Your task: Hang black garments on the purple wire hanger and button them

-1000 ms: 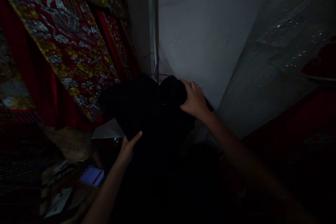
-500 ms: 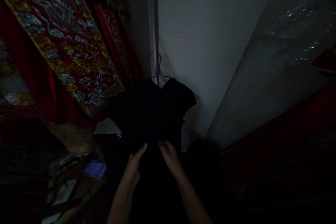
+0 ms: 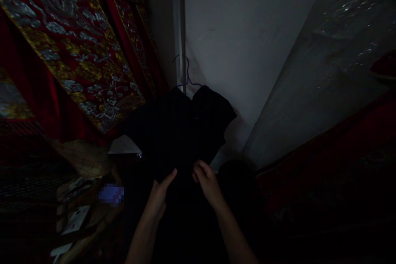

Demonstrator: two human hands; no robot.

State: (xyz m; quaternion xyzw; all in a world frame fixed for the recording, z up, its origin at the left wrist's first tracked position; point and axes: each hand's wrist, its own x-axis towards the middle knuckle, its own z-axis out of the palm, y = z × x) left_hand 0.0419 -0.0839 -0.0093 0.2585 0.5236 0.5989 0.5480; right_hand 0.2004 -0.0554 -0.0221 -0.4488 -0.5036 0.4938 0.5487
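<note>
A black garment (image 3: 181,128) hangs on a thin purple wire hanger (image 3: 187,75) against a pale wall, in a very dark corner. My left hand (image 3: 161,196) grips the garment's front low down, thumb raised along the cloth. My right hand (image 3: 206,181) sits beside it, fingers curled and pinching the same dark fabric. The two hands are almost touching at the garment's middle. The lower part of the garment is lost in shadow.
Red hangings with gold and silver embroidery (image 3: 77,49) fill the left side. A clear plastic cover (image 3: 334,62) over another garment stands at the right, above dark red cloth (image 3: 340,148). Papers and cards (image 3: 74,222) lie at the lower left.
My right hand left the garment's right shoulder and came down to the middle beside my left hand. My left hand shifted rightward along the front. The garment now hangs straighter.
</note>
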